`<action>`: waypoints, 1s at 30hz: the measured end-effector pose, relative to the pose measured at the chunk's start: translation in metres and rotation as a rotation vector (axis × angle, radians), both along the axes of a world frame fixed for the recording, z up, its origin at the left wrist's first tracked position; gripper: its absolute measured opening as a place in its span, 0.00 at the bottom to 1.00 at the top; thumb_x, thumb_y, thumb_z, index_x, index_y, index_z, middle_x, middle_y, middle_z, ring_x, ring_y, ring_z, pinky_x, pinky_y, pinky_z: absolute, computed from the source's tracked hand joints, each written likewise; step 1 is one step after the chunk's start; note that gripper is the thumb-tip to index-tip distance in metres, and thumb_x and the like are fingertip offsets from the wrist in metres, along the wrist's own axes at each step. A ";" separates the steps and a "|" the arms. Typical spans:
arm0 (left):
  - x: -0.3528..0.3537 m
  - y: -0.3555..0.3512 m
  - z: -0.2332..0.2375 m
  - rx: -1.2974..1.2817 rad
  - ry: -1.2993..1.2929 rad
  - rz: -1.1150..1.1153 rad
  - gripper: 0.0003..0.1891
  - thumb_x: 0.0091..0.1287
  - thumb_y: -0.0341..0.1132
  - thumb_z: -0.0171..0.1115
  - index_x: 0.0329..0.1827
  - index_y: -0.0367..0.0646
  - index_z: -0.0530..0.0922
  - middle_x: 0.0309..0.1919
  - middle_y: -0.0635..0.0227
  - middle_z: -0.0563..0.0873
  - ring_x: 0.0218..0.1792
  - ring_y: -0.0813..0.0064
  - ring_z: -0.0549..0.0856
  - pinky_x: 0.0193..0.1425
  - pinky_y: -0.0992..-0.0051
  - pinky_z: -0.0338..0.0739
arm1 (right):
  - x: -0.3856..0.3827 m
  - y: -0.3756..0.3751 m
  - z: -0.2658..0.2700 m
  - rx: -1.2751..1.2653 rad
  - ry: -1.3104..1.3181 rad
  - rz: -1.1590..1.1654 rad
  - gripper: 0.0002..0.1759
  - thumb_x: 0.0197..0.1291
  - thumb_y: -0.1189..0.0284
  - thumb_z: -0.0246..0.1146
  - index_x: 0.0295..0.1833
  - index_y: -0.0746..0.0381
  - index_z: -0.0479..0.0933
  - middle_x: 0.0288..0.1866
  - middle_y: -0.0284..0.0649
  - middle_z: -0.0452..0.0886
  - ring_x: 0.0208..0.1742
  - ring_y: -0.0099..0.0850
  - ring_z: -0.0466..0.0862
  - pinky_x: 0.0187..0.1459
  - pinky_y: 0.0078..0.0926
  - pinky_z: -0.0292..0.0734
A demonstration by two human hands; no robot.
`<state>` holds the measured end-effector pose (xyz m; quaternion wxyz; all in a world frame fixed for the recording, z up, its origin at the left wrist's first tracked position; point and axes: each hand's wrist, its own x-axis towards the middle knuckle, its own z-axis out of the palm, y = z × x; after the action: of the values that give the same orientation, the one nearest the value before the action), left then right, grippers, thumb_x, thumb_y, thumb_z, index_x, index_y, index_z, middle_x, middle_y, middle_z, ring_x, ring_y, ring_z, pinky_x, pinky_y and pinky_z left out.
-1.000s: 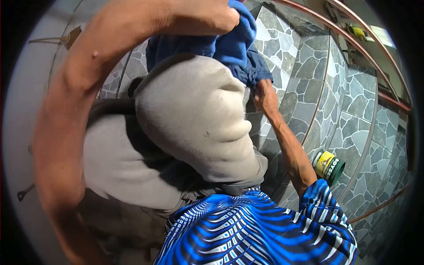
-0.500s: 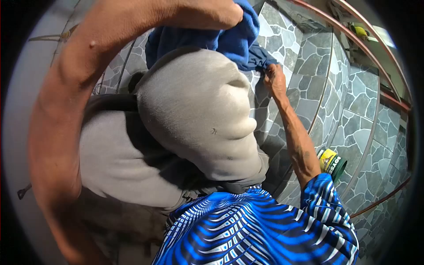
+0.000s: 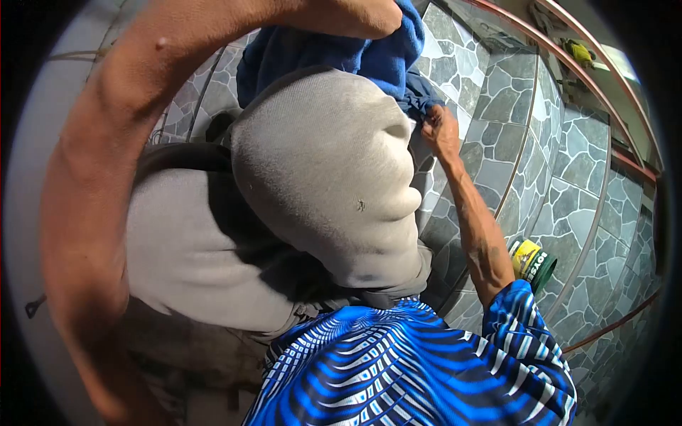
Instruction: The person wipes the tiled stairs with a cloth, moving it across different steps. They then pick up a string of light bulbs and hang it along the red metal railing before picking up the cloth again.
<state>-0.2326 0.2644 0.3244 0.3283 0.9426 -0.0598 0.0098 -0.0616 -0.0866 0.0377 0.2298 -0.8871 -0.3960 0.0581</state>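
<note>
A blue cloth (image 3: 369, 64) with a fleecy surface hangs at the top, just beyond my bent knee in grey trousers (image 3: 320, 156). My right hand (image 3: 442, 133) is closed on a thinner, darker blue edge of this cloth (image 3: 420, 92), at its lower right. My left arm loops up around the left side and across the top. Only the bent wrist end of my left hand (image 3: 383, 18) shows, against the cloth at the upper edge of view; its fingers are hidden.
Stone-patterned tiled steps (image 3: 568, 206) run down the right side. On them a green paint bucket (image 3: 533, 264) with a yellow label lies near my right elbow. Reddish metal rails (image 3: 597, 78) curve across the upper right, with a yellow object (image 3: 579, 53) behind them.
My left wrist has shifted slightly right, along with the blue cloth. The knee has moved a little right and up. My right hand stays closed on the cloth's edge.
</note>
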 end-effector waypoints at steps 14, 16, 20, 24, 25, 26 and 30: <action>-0.008 -0.019 0.023 0.034 0.281 0.192 0.16 0.54 0.29 0.60 0.43 0.28 0.85 0.34 0.43 0.89 0.36 0.53 0.89 0.44 0.62 0.84 | 0.034 -0.014 0.002 -0.143 -0.005 0.164 0.10 0.49 0.80 0.66 0.38 0.66 0.76 0.31 0.49 0.74 0.33 0.52 0.78 0.37 0.43 0.74; -0.007 -0.015 0.016 0.051 0.224 0.161 0.15 0.55 0.29 0.60 0.43 0.29 0.85 0.33 0.43 0.89 0.36 0.53 0.89 0.44 0.62 0.84 | 0.038 -0.013 0.001 -0.143 -0.002 0.176 0.09 0.50 0.79 0.66 0.39 0.66 0.77 0.31 0.49 0.74 0.33 0.52 0.78 0.38 0.43 0.74; -0.010 -0.015 0.010 0.058 0.132 0.107 0.14 0.55 0.30 0.61 0.41 0.29 0.85 0.33 0.43 0.88 0.35 0.53 0.89 0.44 0.62 0.84 | 0.005 -0.015 -0.010 0.008 0.044 0.005 0.08 0.51 0.78 0.66 0.38 0.63 0.77 0.34 0.52 0.77 0.35 0.52 0.80 0.39 0.45 0.75; -0.005 -0.013 0.005 0.120 0.082 0.089 0.14 0.54 0.31 0.61 0.39 0.29 0.85 0.32 0.43 0.88 0.35 0.52 0.89 0.43 0.62 0.84 | -0.027 -0.003 0.002 0.018 0.134 -0.149 0.05 0.54 0.76 0.64 0.35 0.65 0.77 0.29 0.54 0.79 0.35 0.58 0.81 0.37 0.47 0.76; -0.004 -0.014 0.005 0.100 0.101 0.060 0.14 0.54 0.31 0.62 0.39 0.29 0.85 0.32 0.43 0.88 0.35 0.51 0.89 0.44 0.62 0.84 | -0.007 0.001 -0.006 -0.009 0.044 -0.120 0.04 0.53 0.77 0.64 0.35 0.65 0.77 0.29 0.54 0.79 0.34 0.58 0.81 0.37 0.47 0.75; -0.003 -0.014 0.006 0.080 0.121 0.030 0.14 0.54 0.31 0.62 0.38 0.29 0.84 0.32 0.43 0.88 0.36 0.51 0.89 0.44 0.61 0.83 | 0.011 -0.001 -0.014 -0.048 -0.042 -0.097 0.04 0.53 0.78 0.63 0.35 0.65 0.78 0.30 0.55 0.79 0.34 0.57 0.81 0.37 0.47 0.75; 0.004 -0.014 0.027 0.024 0.313 0.066 0.15 0.54 0.31 0.61 0.39 0.29 0.85 0.33 0.42 0.88 0.37 0.49 0.88 0.45 0.61 0.84 | -0.004 -0.022 -0.028 0.050 -0.023 0.056 0.06 0.52 0.80 0.62 0.37 0.66 0.75 0.32 0.54 0.76 0.36 0.57 0.81 0.37 0.47 0.74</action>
<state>-0.2282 0.2504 0.3514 0.3218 0.9379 0.0229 -0.1274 -0.0660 -0.1083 0.0092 0.2456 -0.8704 -0.4245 0.0443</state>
